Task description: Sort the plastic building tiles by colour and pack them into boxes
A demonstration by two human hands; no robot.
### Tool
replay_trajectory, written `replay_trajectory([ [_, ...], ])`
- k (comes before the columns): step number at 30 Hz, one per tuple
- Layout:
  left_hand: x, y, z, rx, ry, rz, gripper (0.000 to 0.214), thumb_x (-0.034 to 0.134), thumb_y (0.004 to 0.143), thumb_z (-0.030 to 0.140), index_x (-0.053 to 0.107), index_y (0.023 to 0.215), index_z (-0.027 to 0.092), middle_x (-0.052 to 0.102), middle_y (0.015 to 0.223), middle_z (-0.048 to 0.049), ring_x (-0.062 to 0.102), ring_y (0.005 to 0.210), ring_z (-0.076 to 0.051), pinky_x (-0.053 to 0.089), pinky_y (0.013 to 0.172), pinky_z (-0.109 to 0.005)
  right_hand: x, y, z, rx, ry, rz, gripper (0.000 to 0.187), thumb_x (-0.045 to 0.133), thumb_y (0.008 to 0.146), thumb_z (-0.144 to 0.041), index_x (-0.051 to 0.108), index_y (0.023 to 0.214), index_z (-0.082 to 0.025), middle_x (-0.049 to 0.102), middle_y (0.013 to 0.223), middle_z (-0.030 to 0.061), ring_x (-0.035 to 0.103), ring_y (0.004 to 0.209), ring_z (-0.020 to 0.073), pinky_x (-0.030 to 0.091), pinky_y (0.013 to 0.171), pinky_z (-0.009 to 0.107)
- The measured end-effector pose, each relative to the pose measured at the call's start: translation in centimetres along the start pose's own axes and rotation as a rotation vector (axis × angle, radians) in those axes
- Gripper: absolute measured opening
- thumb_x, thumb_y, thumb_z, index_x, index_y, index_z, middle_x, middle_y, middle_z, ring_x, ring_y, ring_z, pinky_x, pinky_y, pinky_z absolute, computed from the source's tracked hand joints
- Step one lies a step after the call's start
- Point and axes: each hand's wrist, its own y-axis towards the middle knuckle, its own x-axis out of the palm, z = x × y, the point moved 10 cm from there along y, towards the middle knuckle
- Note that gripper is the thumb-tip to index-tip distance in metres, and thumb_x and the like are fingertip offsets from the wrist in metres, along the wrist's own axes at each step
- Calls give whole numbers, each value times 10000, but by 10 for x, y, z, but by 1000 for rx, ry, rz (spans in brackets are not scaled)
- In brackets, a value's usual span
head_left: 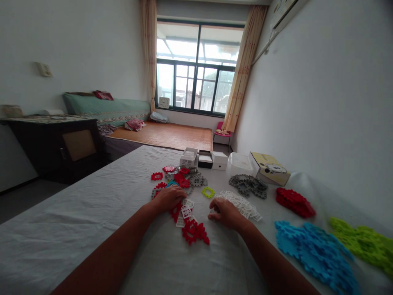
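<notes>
Five single-colour heaps, one mixed pile left

At right lie a white lattice plastic heap (238, 203) and notched plastic heaps: grey heap (248, 186), red heap (294, 202), blue heap (316, 254), lime-green heap (364, 241). The left hand (168, 197) curls over the mixed-colour pile (182, 181), grip untellable; the right hand (226, 211) looks loosely parted, bare.

Matt Plastic on Creased Cloth

Red pieces (192, 232), blue pieces (316, 254) and grey pieces (248, 186): plastic, matt. White pieces (238, 205): thin plastic, smooth. Tub (240, 164): translucent plastic, smooth. Table cover (92, 213): pale cloth, matt, creased. Yellow box (274, 169): printed card, smooth. Curtains (244, 73): cloth, matt. Bed mat (175, 135): light sheen, woven-looking (the weave is too small to resolve). Cabinet (37, 143): wood-like, dark. Wall (331, 102): smooth, matt.
</notes>
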Motion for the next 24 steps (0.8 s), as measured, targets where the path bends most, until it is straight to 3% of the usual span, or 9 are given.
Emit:
replay_trajectory([
  [3, 0, -1, 0, 1, 1, -2, 281, 475, 819, 112, 686, 963, 231, 683, 1006, -22, 587, 969, -172, 425, 879, -260, -5, -1, -2, -13, 114, 14, 185, 714, 667, -238, 606, 810, -192, 610, 739, -19, 540, 646, 113, 388, 584, 210],
  [6, 1, -1, -1, 8, -4, 7, 283, 474, 825, 116, 684, 970, 238, 682, 1009, -18, 585, 972, -170, 426, 875, -256, -27, -2, 13, 14, 130, 89, 108, 655, 735, -286, 615, 776, -194, 627, 681, -22, 552, 605, 112, 394, 573, 216],
  [9, 2, -1, -1, 9, -5, 8, 272, 487, 824, 122, 684, 971, 239, 682, 1009, -16, 587, 967, -165, 426, 868, -248, -59, -6, 42, 119, -31, 250, 151, 579, 802, -325, 655, 795, -194, 670, 727, 25, 592, 675, 159, 435, 640, 269],
  [11, 2, -1, -1, 8, -1, 7, 266, 494, 821, 119, 685, 966, 235, 683, 1005, -16, 588, 962, -162, 426, 861, -242, -71, -9, 40, 103, -168, 354, 181, 553, 828, -312, 682, 883, -198, 693, 906, 76, 601, 854, 211, 453, 760, 328],
  [14, 1, -1, 1, 9, 8, 6, 267, 489, 820, 112, 686, 953, 233, 684, 998, -15, 589, 956, -160, 424, 856, -240, -54, -12, -10, -112, -206, 338, 269, 488, 888, -301, 649, 1088, -222, 656, 1110, 87, 534, 1055, 222, 424, 912, 370],
  [18, -1, -1, 3, 12, 11, 19, 264, 474, 838, 130, 686, 956, 233, 683, 993, -19, 592, 941, -162, 424, 861, -252, 6, -17, -91, -397, -125, 20, 342, 395, 944, -356, 541, 1252, -327, 573, 1288, 9, 428, 1204, 206, 365, 997, 377],
  [21, -2, -1, 4, 3, 8, 19, 258, 474, 843, 142, 686, 960, 231, 683, 999, -21, 591, 946, -167, 428, 860, -255, 21, -16, -100, -391, -112, -60, 340, 389, 946, -371, 549, 1244, -334, 553, 1316, -9, 417, 1205, 218, 353, 1000, 380],
  [24, -3, -1, 5, -1, 4, 8, 248, 484, 838, 144, 688, 948, 229, 685, 995, -21, 594, 946, -168, 430, 853, -252, 13, -10, -76, -329, -66, -11, 314, 405, 943, -306, 607, 1182, -280, 623, 1217, 16, 491, 1112, 186, 377, 983, 340],
])
